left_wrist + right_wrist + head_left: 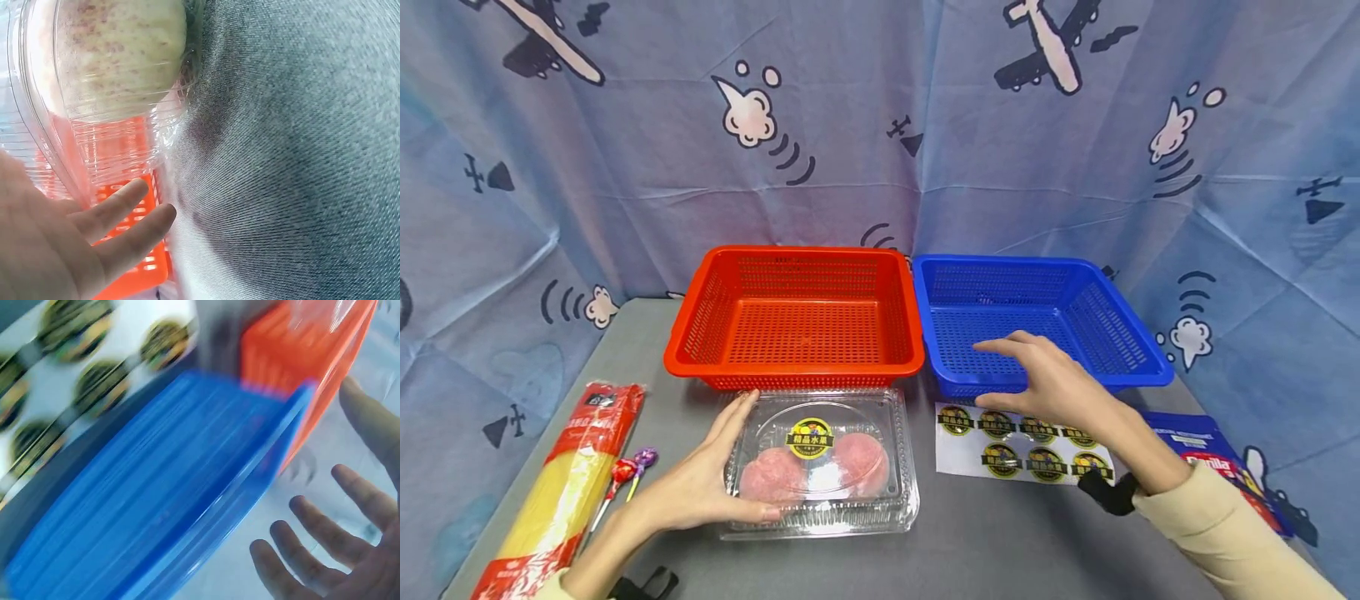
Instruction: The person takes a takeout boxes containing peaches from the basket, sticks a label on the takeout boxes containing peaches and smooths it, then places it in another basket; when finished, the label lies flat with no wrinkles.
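A clear plastic clamshell box with a round black-and-gold sticker on its lid stands at the front middle. Two pink, peach-like fruits lie inside it. My left hand is at the box's left side, thumb along the front and fingers extended at the back; whether it touches the box I cannot tell. In the left wrist view its spread fingers are beside the clear wall. Over the blue basket's front rim, my right hand holds nothing, its fingers apart from the thumb.
Behind the box stands a red basket, with a blue basket to its right. A sticker sheet lies before the blue one, a blue packet farther right. At left are a noodle packet and two lollipops.
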`<state>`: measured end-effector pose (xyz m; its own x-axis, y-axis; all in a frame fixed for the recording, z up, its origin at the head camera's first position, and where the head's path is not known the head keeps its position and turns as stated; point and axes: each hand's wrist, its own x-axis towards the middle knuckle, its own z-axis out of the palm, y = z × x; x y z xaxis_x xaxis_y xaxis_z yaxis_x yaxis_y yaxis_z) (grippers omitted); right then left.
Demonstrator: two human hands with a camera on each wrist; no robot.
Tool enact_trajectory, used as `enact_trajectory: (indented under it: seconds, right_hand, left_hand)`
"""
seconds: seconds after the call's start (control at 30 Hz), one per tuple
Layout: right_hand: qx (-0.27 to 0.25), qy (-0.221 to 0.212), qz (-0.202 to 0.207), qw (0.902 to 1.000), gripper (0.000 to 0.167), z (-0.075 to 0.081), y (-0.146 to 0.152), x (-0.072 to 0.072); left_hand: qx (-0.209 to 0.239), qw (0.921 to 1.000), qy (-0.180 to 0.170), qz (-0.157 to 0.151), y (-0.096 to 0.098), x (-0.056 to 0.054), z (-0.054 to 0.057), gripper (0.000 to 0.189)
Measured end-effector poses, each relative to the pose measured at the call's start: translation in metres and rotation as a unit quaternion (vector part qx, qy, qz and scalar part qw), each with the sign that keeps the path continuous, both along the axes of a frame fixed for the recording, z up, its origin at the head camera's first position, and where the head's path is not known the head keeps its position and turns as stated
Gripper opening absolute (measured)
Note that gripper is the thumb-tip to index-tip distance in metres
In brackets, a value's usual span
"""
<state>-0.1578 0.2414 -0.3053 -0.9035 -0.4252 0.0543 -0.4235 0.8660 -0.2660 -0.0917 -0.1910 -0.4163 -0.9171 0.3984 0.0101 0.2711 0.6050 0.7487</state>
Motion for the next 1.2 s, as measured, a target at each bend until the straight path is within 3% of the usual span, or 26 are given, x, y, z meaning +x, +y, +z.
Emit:
enact_trajectory:
  seconds: [0.17,0.3,0.6,0.73,0.93,1.07,1.13,1.2]
  right_hand:
    - [0.01,0.004,-0.045,0.9989,0.081,-0.004,0.062,-0.015]
    - [0.012,-0.037,-0.095,0.9947,0.094,-0.011,0.113,-0.024]
    - [0.006,-0.125,-0.203,0.9711,0.116,-0.025,0.194,-0.029]
    - [-0.002,-0.175,-0.23,0.9573,0.121,-0.032,0.21,-0.029]
    - [-0.044,-0.239,-0.201,0.9491,0.115,-0.038,0.213,-0.031]
    - [-0.052,-0.251,-0.195,0.9466,0.112,-0.04,0.211,-0.031]
    - [-0.055,-0.254,-0.196,0.9456,0.112,-0.039,0.21,-0.031]
    - [-0.06,-0.255,-0.194,0.9452,0.112,-0.039,0.21,-0.031]
  left_hand:
    - [-0.003,1.0,0.002,-0.002,0.0,0.0,0.0,0.138]
    - [0.0,1.0,0.001,-0.003,0.0,-0.001,0.0,0.137]
    - [-0.002,1.0,-0.001,-0.004,0.001,-0.001,-0.001,0.137]
    - [0.002,1.0,0.0,-0.006,0.001,-0.002,-0.002,0.136]
    - [0.004,0.9998,0.018,-0.004,0.001,-0.002,-0.005,0.134]
    - [0.007,0.9996,0.025,0.01,0.001,0.0,-0.004,0.128]
    - [0.024,0.9992,-0.002,0.031,0.0,0.0,-0.001,0.126]
    - [0.055,0.9944,-0.065,0.062,-0.001,0.0,0.003,0.125]
